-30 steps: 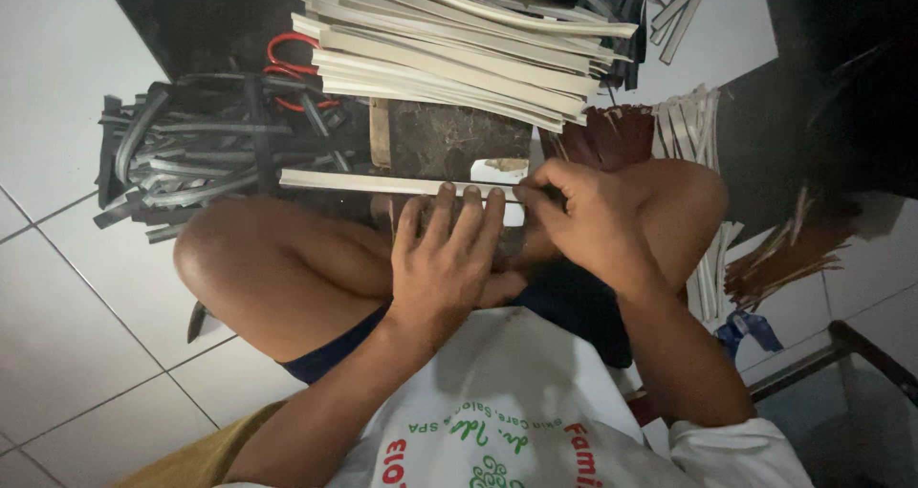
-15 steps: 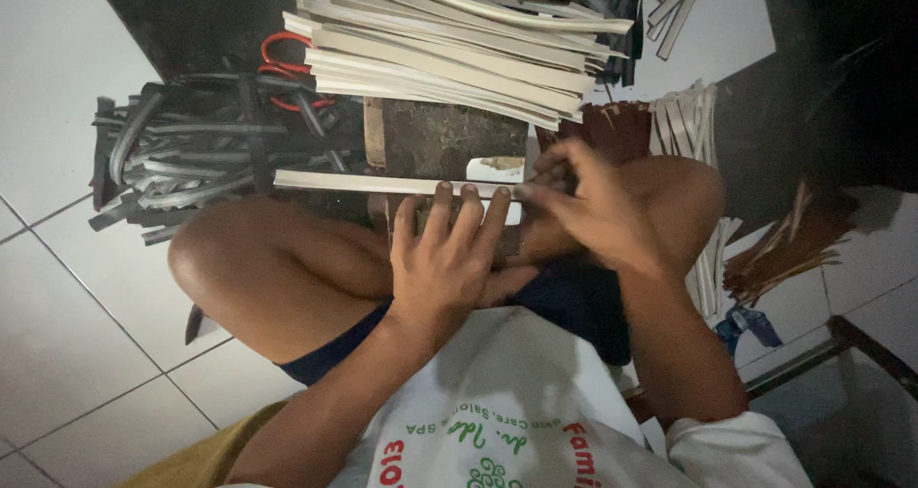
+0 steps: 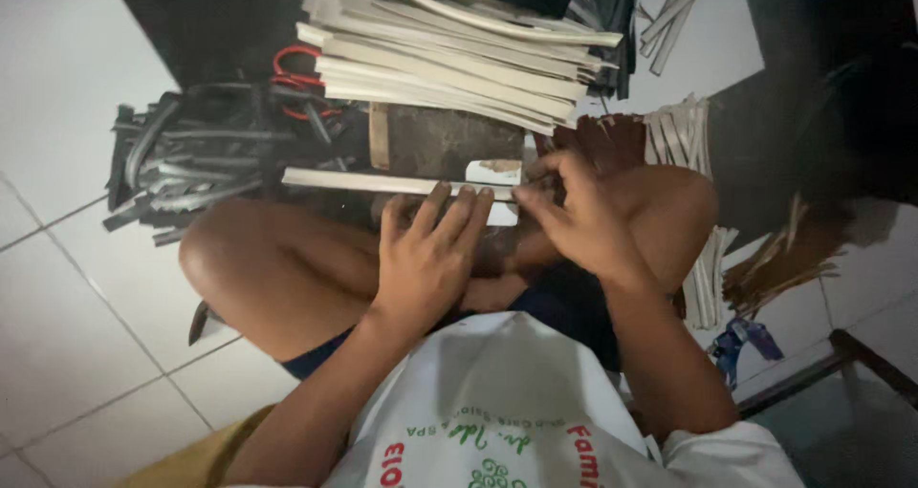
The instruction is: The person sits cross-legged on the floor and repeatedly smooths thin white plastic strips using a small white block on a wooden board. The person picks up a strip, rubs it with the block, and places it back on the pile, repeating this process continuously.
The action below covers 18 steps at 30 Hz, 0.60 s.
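A long pale strip [image 3: 382, 181] lies level across the person's folded knees, its free end reaching out to the left over the dark mat [image 3: 191, 29], its right end buried under fingers. It looks flat, thin and cream-coloured, straight along its whole visible run. The left hand [image 3: 430, 259] sits on top of it, fingers spread and pressed flat, pinning the strip down against a small wooden block [image 3: 430, 144] just behind. The right hand [image 3: 574, 220] comes in from the other side, fingertips bunched together and pinching the strip's right end, where a short whitish piece [image 3: 497, 170] shows between the two hands.

Just beyond the block, a thick stack of pale strips [image 3: 449, 58] is piled across the mat, filling its far middle. To the left of that, red-handled scissors [image 3: 292, 82] poke out, half tucked under the stack and resting against a heap of dark grey strips [image 3: 182, 168] near the mat's left edge. On the right, past the knee, more pale strips [image 3: 684, 134] stand bundled, and brownish scraps [image 3: 775, 268] fan out on the white tiled floor [image 3: 67, 335]. A blue scrap [image 3: 741, 340] lies near the right elbow, and a dark frame rail [image 3: 841, 368] cuts across the lower right corner.
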{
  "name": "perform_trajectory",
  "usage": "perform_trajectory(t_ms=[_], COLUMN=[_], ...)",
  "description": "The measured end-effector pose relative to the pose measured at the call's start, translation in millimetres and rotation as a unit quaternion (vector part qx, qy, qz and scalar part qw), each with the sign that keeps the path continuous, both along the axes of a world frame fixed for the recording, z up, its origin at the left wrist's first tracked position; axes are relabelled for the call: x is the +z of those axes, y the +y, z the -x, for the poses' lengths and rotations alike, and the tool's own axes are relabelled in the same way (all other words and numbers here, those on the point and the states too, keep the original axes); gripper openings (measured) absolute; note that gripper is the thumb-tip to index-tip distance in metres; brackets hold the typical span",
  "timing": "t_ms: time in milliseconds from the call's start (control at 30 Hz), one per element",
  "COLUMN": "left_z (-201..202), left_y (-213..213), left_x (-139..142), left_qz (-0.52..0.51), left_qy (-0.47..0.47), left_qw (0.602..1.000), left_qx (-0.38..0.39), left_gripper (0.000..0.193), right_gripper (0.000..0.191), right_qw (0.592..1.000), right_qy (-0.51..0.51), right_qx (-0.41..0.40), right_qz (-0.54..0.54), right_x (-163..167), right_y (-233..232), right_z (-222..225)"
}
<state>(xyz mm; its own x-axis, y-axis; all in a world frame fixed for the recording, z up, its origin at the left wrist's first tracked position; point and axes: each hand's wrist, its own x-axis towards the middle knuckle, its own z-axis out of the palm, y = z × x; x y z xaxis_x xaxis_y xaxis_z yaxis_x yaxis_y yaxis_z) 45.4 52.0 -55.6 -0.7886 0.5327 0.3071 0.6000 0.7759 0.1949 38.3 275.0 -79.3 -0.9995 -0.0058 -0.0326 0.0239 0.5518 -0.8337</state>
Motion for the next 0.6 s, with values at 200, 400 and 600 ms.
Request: perform_trajectory(t_ms=[200, 400, 600], left_z=[-1, 4, 6], left_y=[-14, -44, -51], left_x=[4, 6, 12], left_qz=[-0.025, -0.007, -0.205], left_qy=[0.023, 0.052, -0.046], left_qw=[0.998, 0.993, 0.950], left_qx=[0.044, 0.102, 0.232], left_gripper=[0.039, 0.026, 0.029], right_gripper=[0.033, 0.029, 0.026], right_qw=[0.997, 0.996, 0.999], right_qy=[-0.009, 0.037, -0.006], right_qx=[-0.055, -0.016, -0.012], right_qz=[-0.055, -0.079, -0.033], right_x=[4, 7, 10], right_y=[-19, -16, -6], right_z=[-6, -6, -10])
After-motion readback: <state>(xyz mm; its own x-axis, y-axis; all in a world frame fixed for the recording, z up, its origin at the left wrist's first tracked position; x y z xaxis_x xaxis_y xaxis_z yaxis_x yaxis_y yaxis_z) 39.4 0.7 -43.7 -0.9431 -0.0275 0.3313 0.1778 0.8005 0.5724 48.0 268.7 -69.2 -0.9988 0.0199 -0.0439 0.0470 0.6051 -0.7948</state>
